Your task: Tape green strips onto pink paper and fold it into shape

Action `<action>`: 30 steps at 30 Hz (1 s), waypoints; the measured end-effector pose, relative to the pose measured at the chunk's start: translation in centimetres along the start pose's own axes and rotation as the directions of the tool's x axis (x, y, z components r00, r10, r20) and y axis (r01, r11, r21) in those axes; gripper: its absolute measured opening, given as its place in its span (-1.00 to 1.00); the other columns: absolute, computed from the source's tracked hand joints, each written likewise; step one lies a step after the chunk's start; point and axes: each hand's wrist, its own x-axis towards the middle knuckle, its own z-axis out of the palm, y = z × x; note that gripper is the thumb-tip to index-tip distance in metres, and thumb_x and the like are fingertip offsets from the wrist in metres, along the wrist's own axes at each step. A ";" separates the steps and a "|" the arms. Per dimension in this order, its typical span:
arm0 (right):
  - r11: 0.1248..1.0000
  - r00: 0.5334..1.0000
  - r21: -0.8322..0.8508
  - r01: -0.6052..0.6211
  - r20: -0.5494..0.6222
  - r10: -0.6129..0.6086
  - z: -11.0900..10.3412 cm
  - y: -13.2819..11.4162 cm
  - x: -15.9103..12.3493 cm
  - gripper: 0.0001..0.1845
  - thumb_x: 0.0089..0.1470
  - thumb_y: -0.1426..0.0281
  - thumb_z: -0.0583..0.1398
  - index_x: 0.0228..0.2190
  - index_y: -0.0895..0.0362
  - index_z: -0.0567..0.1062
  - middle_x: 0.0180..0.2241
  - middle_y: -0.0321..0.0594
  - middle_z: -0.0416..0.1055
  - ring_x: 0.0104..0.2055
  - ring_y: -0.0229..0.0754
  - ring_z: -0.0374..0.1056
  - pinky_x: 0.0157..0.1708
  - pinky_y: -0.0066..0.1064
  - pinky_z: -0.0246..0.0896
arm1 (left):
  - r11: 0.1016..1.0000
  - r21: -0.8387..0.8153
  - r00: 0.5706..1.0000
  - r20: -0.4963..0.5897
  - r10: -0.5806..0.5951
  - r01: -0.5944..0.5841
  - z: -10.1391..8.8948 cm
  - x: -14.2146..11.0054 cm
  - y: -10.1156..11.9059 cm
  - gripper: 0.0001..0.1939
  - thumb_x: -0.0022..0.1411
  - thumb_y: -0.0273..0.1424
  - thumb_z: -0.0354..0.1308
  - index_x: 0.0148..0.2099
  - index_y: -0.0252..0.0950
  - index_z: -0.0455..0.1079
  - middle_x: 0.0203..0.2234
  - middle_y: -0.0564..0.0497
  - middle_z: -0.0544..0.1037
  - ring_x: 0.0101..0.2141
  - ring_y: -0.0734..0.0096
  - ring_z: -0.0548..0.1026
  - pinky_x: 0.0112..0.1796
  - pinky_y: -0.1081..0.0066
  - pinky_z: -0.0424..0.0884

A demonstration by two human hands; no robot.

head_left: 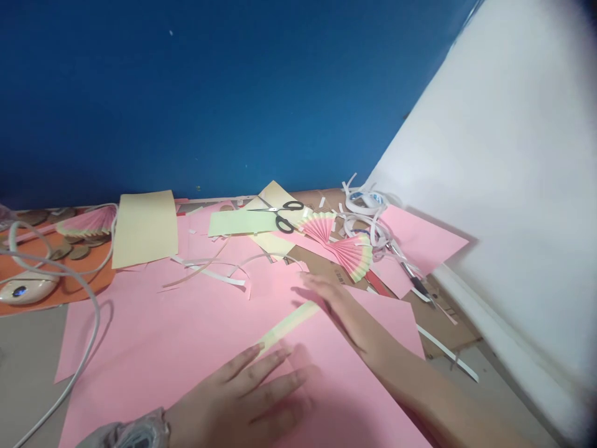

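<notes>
Left hand: fingers spread flat, tips on strip.
Right hand: fingers flat, together — pinning strip's far end.
Advice: press evenly — keep strip straight on pink sheet.

A deep blue wall is filling the upper background behind a brown work surface, a white panel is leaning in diagonally at the right, and even, soft light is falling across the whole scene without casting hard shadows.

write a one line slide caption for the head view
Both hands, left hand and right hand, press a folded yellow paper strip flat on a pink sheet.
</notes>
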 end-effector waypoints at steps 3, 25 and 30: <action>0.987 0.989 0.112 -0.112 -0.085 0.122 0.0 0.5 -0.1 -0.56 0.26 0.22 -0.13 0.16 -0.06 0.06 0.02 -0.19 0.31 0.12 -0.15 0.18 0.10 -0.18 0.09 | 0.996 0.075 0.999 0.031 0.035 -0.037 0.7 -0.2 -0.5 -0.43 0.14 -0.49 0.03 0.20 -0.05 0.14 0.21 0.21 0.13 0.16 0.23 0.18 0.09 0.28 0.19; 0.908 0.965 -0.335 0.253 0.160 -0.209 0.3 0.5 0.5 -0.62 0.21 0.53 -0.02 0.00 0.01 0.35 -0.25 -0.18 0.40 -0.18 -0.16 0.27 -0.21 -0.29 0.20 | 0.650 -0.615 0.547 -0.388 -0.742 0.446 -3.0 -1.4 -1.0 -0.82 0.26 -0.33 -0.04 -0.09 -0.16 0.22 -0.21 0.00 0.33 -0.12 0.31 0.32 -0.13 0.32 0.34; 0.879 0.958 -0.383 0.284 0.144 -0.247 0.9 0.6 0.4 -0.64 0.22 0.49 -0.04 0.01 0.05 0.33 -0.21 -0.18 0.43 -0.18 -0.16 0.29 -0.15 -0.27 0.18 | 0.691 -0.385 0.686 -0.176 -0.706 0.612 -2.4 -0.7 -1.5 -0.65 0.13 -0.31 0.15 -0.02 -0.12 0.23 -0.10 0.04 0.36 -0.05 0.28 0.32 -0.05 0.27 0.28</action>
